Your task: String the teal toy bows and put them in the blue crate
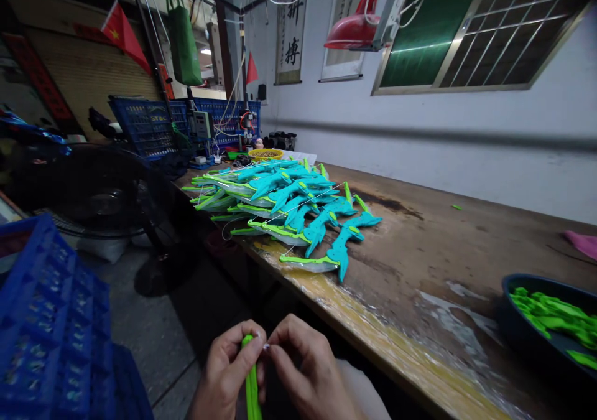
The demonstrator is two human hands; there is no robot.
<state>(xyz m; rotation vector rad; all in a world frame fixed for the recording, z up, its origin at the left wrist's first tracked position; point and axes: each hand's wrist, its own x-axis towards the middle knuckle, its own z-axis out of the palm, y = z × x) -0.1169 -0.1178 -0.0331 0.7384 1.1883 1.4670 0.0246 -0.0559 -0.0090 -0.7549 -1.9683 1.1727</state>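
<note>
Low in the head view, my left hand [222, 373] is closed around a long lime-green plastic strip [252, 392], which points upward between thumb and fingers. My right hand [311, 370] meets it at the strip's upper end, thumb and forefinger pinched on a small bit of white string [266, 346]. How the string joins the strip is hidden by my fingers. Ahead, on the table, lies a heap of toy bows [298, 199] with teal handles, lime-green limbs and thin white strings. Neither hand touches the heap.
The wooden table [448, 252] runs along the wall, its front edge wrapped in clear film. A dark basin [513, 280] of green pieces stands at right. Blue crates [51, 326] and a black fan [107, 202] are at left. A yellow basket [265, 154] sits behind the heap.
</note>
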